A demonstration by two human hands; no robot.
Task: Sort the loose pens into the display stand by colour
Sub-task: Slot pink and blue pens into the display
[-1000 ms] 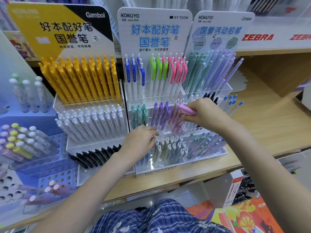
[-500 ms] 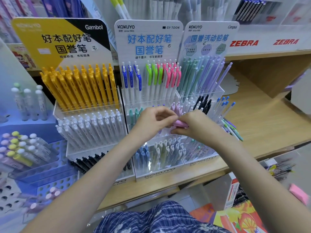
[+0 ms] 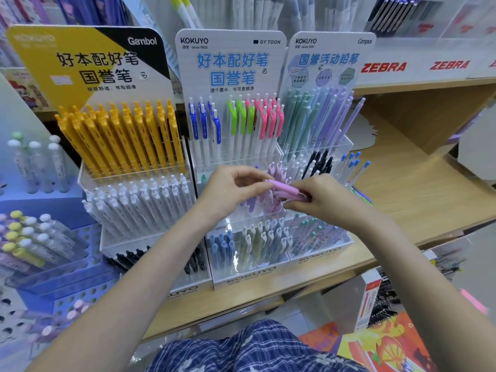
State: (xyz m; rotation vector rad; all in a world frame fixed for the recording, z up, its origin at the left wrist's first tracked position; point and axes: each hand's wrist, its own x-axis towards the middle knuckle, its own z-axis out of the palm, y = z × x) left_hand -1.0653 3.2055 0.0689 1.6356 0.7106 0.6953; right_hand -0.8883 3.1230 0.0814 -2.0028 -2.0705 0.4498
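Note:
A pink pen (image 3: 285, 188) lies level in front of the middle tier of the clear KOKUYO display stand (image 3: 271, 272). My right hand (image 3: 319, 201) grips its right end. My left hand (image 3: 232, 187) pinches its left end with the fingertips. Behind the pen stand pink pens (image 3: 276, 170) of the same colour, with purple ones (image 3: 251, 204) just left of them. The top tier holds blue, green and pink-clipped white pens (image 3: 239, 124). The bottom tier holds blue and pale grey-green pens (image 3: 252, 237).
A yellow Gambol stand (image 3: 120, 140) with yellow, white and black pens is at the left. A Campus pencil stand (image 3: 319, 122) is at the right. Loose pens (image 3: 362, 193) lie on the wooden shelf (image 3: 418, 189) beside it. Boxes and notebooks (image 3: 375, 312) sit below.
My left hand rose from the lower tier and took the left end of the pink pen. Both hands now hold it a little further out from the stand.

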